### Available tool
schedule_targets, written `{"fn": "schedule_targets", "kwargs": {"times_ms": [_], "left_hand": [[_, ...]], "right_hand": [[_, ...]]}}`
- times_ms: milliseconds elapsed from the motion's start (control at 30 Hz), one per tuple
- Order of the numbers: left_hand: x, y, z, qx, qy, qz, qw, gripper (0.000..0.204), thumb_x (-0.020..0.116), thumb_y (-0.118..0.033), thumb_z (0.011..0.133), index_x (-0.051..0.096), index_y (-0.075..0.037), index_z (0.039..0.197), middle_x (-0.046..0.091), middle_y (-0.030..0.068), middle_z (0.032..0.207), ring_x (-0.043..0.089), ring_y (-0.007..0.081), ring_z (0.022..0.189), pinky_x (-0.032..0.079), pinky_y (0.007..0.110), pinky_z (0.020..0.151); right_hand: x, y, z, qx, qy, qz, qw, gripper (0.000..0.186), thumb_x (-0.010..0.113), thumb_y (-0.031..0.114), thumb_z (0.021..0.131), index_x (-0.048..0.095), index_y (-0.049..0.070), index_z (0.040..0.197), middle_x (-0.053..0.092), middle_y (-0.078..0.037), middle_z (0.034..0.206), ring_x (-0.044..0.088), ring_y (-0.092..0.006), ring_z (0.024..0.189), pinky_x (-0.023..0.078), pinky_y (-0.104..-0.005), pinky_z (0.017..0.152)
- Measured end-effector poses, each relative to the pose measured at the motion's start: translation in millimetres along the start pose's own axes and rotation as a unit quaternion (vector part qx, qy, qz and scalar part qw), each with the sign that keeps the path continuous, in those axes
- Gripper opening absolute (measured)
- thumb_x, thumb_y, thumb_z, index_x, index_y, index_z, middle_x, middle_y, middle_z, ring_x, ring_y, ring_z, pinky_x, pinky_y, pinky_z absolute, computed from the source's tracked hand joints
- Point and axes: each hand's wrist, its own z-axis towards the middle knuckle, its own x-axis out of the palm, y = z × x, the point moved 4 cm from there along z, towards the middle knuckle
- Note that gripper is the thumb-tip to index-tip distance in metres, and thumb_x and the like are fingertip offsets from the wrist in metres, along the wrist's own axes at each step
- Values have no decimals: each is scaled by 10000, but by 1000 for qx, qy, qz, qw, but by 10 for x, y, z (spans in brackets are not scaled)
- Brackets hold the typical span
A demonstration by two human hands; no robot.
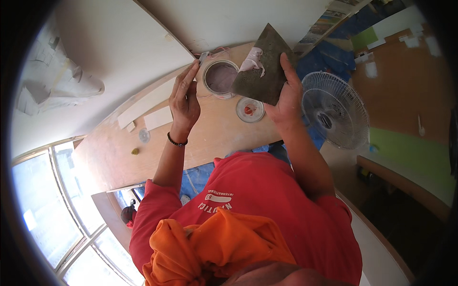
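My right hand [286, 97] grips a dark grey-green square plate [272, 71] by its right edge, thumb on top and the other fingers out of sight beneath. A lump of pale pink putty [253, 61] sits on the plate's left side. My left hand [185, 97] is raised left of the bucket, its fingers close together and pointing away from me. A small grey blade, seemingly of a putty knife [204, 56], shows at its fingertips; the handle is hidden. Between my hands stands an open round bucket [221, 78] of pinkish-grey paste, partly overlapped by the plate.
On the wooden table [191, 140] are a round lid [250, 110] with a red mark, pale boards [159, 118] and a small clear disc [144, 135]. A caged fan [335, 110] stands at the right. Blue sheeting [329, 59] lies beyond it. A window is at the left.
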Motion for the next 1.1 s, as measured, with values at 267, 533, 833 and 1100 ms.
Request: {"fn": "schedule_targets", "kwargs": {"times_ms": [267, 533, 833, 1100], "left_hand": [[168, -396, 55, -201, -226, -513, 803, 524, 481, -208, 1111, 337, -43, 1586, 511, 148, 1511, 547, 269, 1351, 499, 461, 1105], [315, -581, -50, -190, -209, -541, 792, 416, 490, -189, 1105, 462, -45, 1494, 579, 131, 1438, 581, 271, 1311, 515, 477, 1081], [247, -538, -139, -195, -38, -333, 922, 382, 579, -179, 1076, 580, -15, 1420, 651, 123, 1334, 585, 161, 1219, 458, 316, 1052], [130, -370, -71, -227, 104, -233, 940, 343, 605, -130, 1055, 613, 18, 1364, 685, 124, 1272, 608, 169, 1187, 481, 309, 1020]], "right_hand": [[56, -156, 5, -91, -42, -3, 995, 403, 647, 304, 1020, 585, 94, 1358, 663, -61, 1281, 654, -232, 1179, 551, -428, 1024], [17, -249, -63, -113, -62, -37, 991, 419, 721, 265, 980, 572, 85, 1328, 647, -49, 1258, 638, -192, 1170, 553, -375, 987], [38, -3, -64, -237, -88, -214, 943, 408, 736, 256, 961, 592, 68, 1293, 634, -62, 1237, 660, -200, 1109, 588, -390, 926], [90, 276, -19, -227, -45, -87, 969, 343, 716, 238, 973, 632, 60, 1254, 676, -66, 1205, 660, -196, 1101, 574, -386, 920]]}}
